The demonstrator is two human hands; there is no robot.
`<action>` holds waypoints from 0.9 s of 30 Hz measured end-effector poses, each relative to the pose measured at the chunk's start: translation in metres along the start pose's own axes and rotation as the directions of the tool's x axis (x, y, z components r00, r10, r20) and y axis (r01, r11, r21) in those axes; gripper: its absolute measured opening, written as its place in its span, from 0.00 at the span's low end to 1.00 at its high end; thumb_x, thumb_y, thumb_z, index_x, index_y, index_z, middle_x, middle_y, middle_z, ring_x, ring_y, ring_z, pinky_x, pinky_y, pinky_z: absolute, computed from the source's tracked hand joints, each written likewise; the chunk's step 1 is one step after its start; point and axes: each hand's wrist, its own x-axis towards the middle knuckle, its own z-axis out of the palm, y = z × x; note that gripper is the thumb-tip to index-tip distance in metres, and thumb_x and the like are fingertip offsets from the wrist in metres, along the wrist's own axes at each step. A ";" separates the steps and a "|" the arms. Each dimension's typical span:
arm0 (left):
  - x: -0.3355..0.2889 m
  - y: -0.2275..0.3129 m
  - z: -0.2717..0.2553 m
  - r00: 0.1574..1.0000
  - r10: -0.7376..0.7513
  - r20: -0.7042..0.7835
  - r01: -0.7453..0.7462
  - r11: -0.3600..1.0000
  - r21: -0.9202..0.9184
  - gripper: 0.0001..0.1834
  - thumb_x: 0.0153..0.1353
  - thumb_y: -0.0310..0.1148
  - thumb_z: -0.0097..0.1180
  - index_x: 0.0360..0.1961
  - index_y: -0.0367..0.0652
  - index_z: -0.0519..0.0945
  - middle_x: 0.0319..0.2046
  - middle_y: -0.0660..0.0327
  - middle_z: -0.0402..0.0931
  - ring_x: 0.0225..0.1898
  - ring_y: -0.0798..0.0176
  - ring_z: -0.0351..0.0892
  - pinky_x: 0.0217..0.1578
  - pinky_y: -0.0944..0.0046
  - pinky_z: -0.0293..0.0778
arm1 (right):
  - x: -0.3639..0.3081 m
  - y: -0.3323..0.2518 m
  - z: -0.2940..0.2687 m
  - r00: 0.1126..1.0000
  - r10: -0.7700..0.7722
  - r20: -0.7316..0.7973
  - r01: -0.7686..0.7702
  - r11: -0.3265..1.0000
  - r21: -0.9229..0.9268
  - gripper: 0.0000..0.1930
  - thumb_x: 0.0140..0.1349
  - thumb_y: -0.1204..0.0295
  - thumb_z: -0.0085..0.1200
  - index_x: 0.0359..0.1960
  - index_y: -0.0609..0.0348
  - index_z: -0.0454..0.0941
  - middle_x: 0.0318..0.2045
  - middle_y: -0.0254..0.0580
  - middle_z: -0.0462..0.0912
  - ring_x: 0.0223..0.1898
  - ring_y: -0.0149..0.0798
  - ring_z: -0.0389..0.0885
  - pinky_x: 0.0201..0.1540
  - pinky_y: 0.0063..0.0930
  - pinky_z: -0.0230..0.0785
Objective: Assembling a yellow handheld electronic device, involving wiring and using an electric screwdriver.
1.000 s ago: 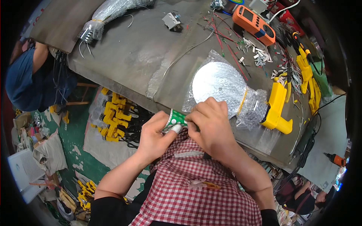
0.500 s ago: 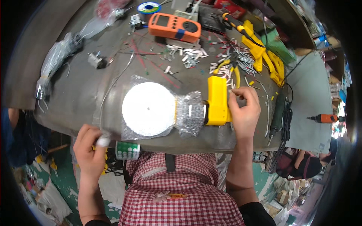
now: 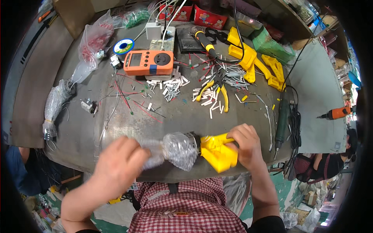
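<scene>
In front of me lies a bundle of bubble wrap, bunched and narrowed toward its left end, with a dark collar on its right. Joined to that collar is a yellow plastic handle, slightly blurred. My right hand is closed round the upper right part of this handle. At the wrap's left end my left hand is closed on the plastic, smeared by motion, and its fingertips are partly hidden. What lies inside the wrap cannot be made out.
Beyond the bundle stands an orange meter. Yellow-handled pliers lie among small white tubes. More yellow plastic housings are at the far right, near a dark green soldering-iron-like tool. Another wrapped bundle lies left.
My left hand has moved right and up onto the wrap. The bundle has turned over, so the shiny white disc no longer shows. The yellow handle has tilted, with my right hand now gripping it.
</scene>
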 end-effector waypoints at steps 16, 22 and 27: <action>-0.025 -0.011 0.074 0.989 -0.025 -0.143 0.003 0.988 -0.154 0.23 0.32 0.34 0.69 0.32 0.44 0.74 0.34 0.60 0.74 0.33 0.53 0.73 0.34 0.56 0.71 | 0.250 0.062 0.082 0.979 0.178 -0.100 -0.188 0.976 -0.108 0.10 0.58 0.73 0.50 0.41 0.63 0.72 0.32 0.57 0.80 0.39 0.57 0.80 0.39 0.46 0.73; -0.025 -0.011 0.075 0.982 -0.065 -0.175 0.036 0.986 -0.163 0.21 0.33 0.33 0.69 0.31 0.45 0.74 0.32 0.61 0.74 0.33 0.53 0.74 0.33 0.57 0.71 | 0.220 0.040 0.072 0.969 0.223 -0.110 -0.239 0.957 -0.167 0.11 0.49 0.80 0.52 0.37 0.62 0.72 0.39 0.54 0.77 0.43 0.57 0.77 0.45 0.46 0.69; -0.008 -0.015 0.059 0.995 -0.063 -0.071 0.040 0.958 -0.282 0.20 0.40 0.34 0.68 0.35 0.43 0.77 0.37 0.60 0.74 0.38 0.53 0.74 0.37 0.56 0.72 | 0.188 0.047 0.033 0.968 0.250 0.021 -0.251 0.967 0.039 0.12 0.48 0.81 0.53 0.36 0.64 0.71 0.38 0.53 0.77 0.42 0.54 0.77 0.44 0.43 0.69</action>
